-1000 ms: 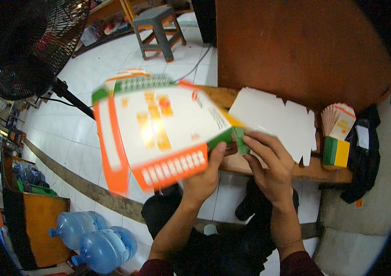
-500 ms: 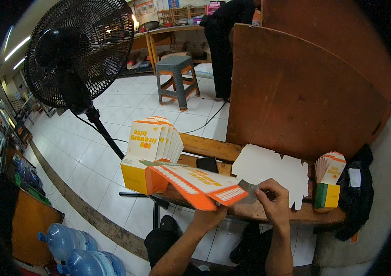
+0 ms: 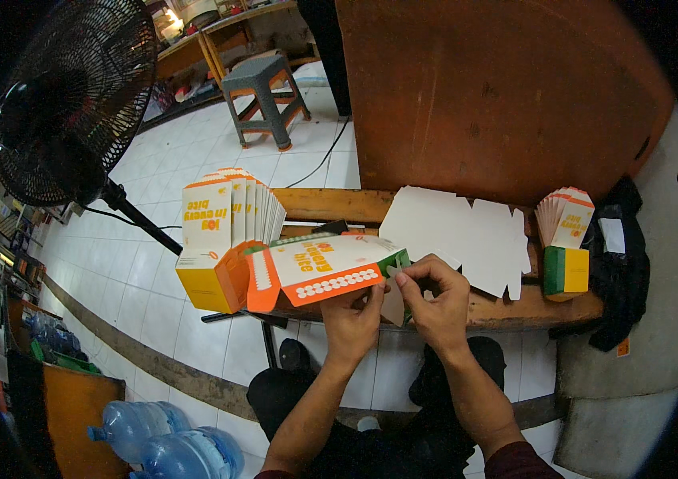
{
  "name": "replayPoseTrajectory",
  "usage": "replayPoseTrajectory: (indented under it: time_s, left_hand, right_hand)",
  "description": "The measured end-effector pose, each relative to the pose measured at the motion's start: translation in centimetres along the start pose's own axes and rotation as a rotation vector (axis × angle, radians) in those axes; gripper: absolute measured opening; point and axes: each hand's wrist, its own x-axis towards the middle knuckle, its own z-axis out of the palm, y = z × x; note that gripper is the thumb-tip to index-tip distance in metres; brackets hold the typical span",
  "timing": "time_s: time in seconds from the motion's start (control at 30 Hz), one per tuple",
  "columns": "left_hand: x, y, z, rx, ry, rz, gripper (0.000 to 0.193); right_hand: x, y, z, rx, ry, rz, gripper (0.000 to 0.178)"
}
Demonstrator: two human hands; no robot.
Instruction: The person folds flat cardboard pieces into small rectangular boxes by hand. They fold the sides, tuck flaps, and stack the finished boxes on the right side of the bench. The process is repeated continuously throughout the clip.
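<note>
A partly folded cardboard carton (image 3: pixel 331 263), white, orange and green with yellow lettering, is between my hands above the bench. My left hand (image 3: pixel 352 323) grips its near lower edge, thumb up against the orange side, with some fingers hidden under it. My right hand (image 3: pixel 439 299) is closed, thumb and forefinger pinching a flap at the carton's green right end. Left of it stand nested cartons (image 3: pixel 210 211), with yellow and orange sides showing. Flat white carton blanks (image 3: pixel 451 235) lie on the bench beyond my right hand.
On the wooden bench (image 3: pixel 339 205), more nested cartons (image 3: pixel 566 273) stand at the right beside dark cloth (image 3: pixel 622 279). A black pedestal fan (image 3: pixel 75 104) rises at the left. Beyond are a grey stool (image 3: pixel 263 92) and a brown wooden panel (image 3: pixel 499 96). Blue water bottles (image 3: pixel 187 455) lie lower left.
The carton has turned, showing more of its printed top and green right end. My right hand has moved closer to my left, at the end flap. The whole view has shifted.
</note>
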Motion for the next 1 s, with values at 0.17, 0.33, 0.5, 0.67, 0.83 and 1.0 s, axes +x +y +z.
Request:
replayPoseTrajectory:
  time_s: [0.17, 0.33, 0.5, 0.67, 0.83, 1.0]
  left_hand:
    - [0.3, 0.0, -0.2, 0.016, 0.021, -0.065, 0.035]
    - [-0.1, -0.6, -0.1, -0.008, 0.046, -0.021, 0.037]
    - [-1.0, -1.7, -0.5, 0.294, -0.013, 0.179, 0.036]
    - [-0.5, -1.6, -1.5, 0.495, -0.006, 0.338, 0.036]
    - [1.0, 0.2, -2.3, -0.359, 0.134, -0.057, 0.038]
    - [1.2, 0.0, -2.4, -0.724, 0.18, -0.153, 0.039]
  right_hand:
    - [0.0, -0.1, 0.1, -0.094, -0.021, -0.03, 0.008]
    - [-0.3, -0.2, 0.2, -0.251, 0.017, -0.186, 0.007]
    - [-0.5, 0.3, 0.6, -0.239, 0.027, -0.279, 0.012]
    - [-1.2, 0.0, 1.3, -0.357, -0.096, -0.379, 0.032]
    - [0.2, -0.7, -0.6, -0.258, -0.057, -0.363, 0.037]
    - [2.5, 0.7, -3.3, 0.055, -0.06, 0.062, 0.041]
